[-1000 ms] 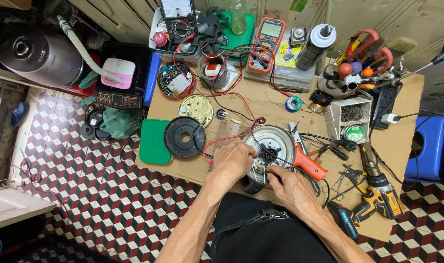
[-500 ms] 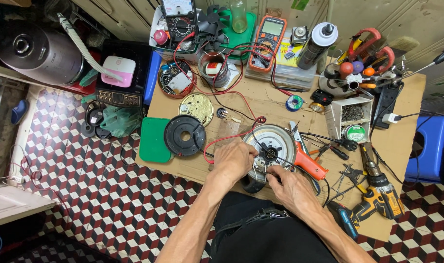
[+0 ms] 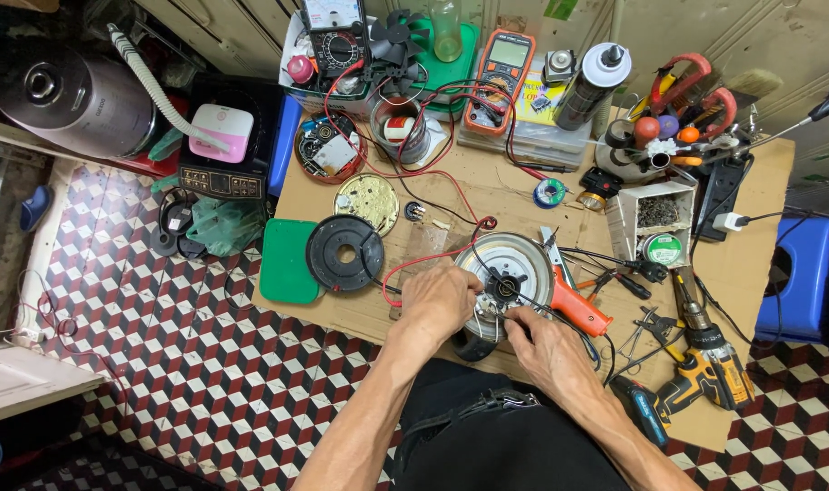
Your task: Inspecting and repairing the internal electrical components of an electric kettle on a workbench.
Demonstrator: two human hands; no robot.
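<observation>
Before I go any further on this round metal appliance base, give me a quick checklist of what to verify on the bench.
1. Base steadied: ok. The left hand rests on the round metal appliance base.
2. Working hand placed: ok. The right hand is at the base's near edge, fingers on the small wires there.
3. Red lead clear of the hands: not ok. It runs right up to the left hand.
4. Orange-handled tool within reach: ok. It lies just right of the base.
5. Yellow cordless drill out of the way: ok. It lies apart, to the right.
6. Wires connected: cannot tell. The fingers hide them.
</observation>
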